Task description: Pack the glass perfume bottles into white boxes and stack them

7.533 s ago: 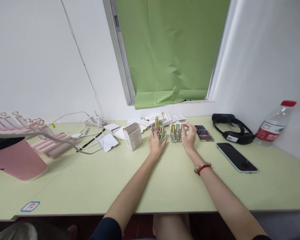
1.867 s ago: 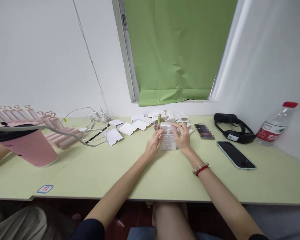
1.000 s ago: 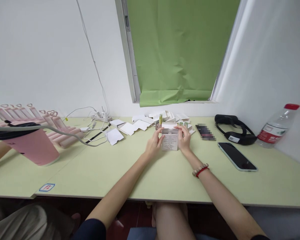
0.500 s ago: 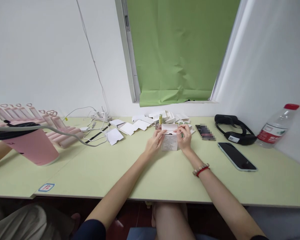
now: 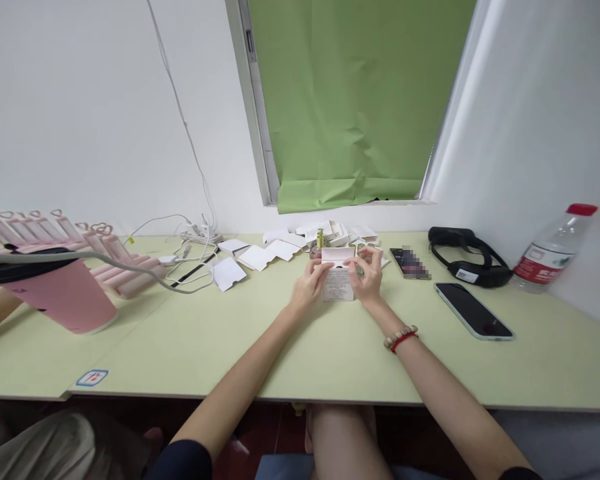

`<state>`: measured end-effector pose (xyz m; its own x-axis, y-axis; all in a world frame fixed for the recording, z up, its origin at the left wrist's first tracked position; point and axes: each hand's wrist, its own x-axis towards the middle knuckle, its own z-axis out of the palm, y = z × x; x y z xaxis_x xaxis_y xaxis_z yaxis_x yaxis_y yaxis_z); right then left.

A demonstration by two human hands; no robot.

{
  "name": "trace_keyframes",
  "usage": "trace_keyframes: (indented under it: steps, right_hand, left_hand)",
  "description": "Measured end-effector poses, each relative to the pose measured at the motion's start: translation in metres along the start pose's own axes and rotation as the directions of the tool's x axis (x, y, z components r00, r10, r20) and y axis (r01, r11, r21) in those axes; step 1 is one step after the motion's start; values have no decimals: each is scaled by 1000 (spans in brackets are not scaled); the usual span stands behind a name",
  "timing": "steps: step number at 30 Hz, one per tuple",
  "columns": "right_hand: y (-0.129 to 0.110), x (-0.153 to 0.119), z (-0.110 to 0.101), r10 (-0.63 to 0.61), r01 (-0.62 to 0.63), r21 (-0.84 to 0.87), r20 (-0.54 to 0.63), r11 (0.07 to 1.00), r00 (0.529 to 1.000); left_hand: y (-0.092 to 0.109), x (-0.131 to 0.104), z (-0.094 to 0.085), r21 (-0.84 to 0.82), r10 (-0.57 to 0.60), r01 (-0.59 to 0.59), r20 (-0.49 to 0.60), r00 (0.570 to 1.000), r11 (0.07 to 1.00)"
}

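Note:
A small flat white box (image 5: pixel 338 287) with printed text stands between my hands over the table, its top flap raised. My left hand (image 5: pixel 307 285) grips its left edge with thumb and fingers. At the upper right edge, my right hand (image 5: pixel 367 277) pinches the box near the flap's fold, its index finger bent. Just behind the box stands a small greenish-gold vial (image 5: pixel 321 238). More small green-topped pieces show partly behind my right hand, mostly hidden. A pile of white cartons and folded card (image 5: pixel 333 231) lies beyond them.
Loose white cards (image 5: pixel 257 257) and tangled cables (image 5: pixel 199 257) lie left of my hands. A pink cup (image 5: pixel 63 293) and pink tubes (image 5: pixel 130 273) stand farther left, near another person's arm. To the right are two phones (image 5: pixel 473 311) (image 5: pixel 409 263), a black headset (image 5: pixel 473 260) and a water bottle (image 5: pixel 550 257).
My right hand's thumb and fingers have shifted slightly left along the box's top near the flap. The left hand keeps its hold. The view has moved a little.

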<state>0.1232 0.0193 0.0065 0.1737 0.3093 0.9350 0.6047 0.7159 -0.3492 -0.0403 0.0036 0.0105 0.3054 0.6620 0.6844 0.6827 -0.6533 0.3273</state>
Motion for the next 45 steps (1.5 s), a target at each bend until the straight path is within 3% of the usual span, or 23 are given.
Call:
trace_keyframes:
  steps: [8,13,16,20,24,32,36,40,45]
  right_hand:
    - [-8,-3,-1,-84,82,66,42,994,996]
    - [-9,0,3,83,-73,132,-67,988,994]
    - [-13,3,6,227,-211,199,-61,957,972]
    - [-17,6,9,323,-308,250,-20,918,946]
    - [-14,6,11,405,-372,245,-103,895,908]
    - [-9,5,12,315,-302,142,-83,943,945]
    - [-10,4,11,323,-319,187,14,929,946]
    - [-13,3,10,225,-249,205,137,947,965]
    - [-14,1,10,202,-228,198,144,953,969]
  left_hand:
    - [1,1,0,32,39,-37,-55,998,999]
    - [-1,0,1,202,137,-111,-119,983,973]
    - [-2,0,2,254,194,-145,-177,965,956]
    - [-1,0,4,224,218,-176,-180,959,958]
    - [-3,0,5,164,156,-130,-154,976,978]
    - [-6,0,6,102,115,-100,-148,982,990]
    - [-3,0,5,113,118,-101,-161,980,988]
    - [2,-1,5,118,135,-115,-173,976,986]
    - [6,-3,4,101,140,-124,-171,975,987]
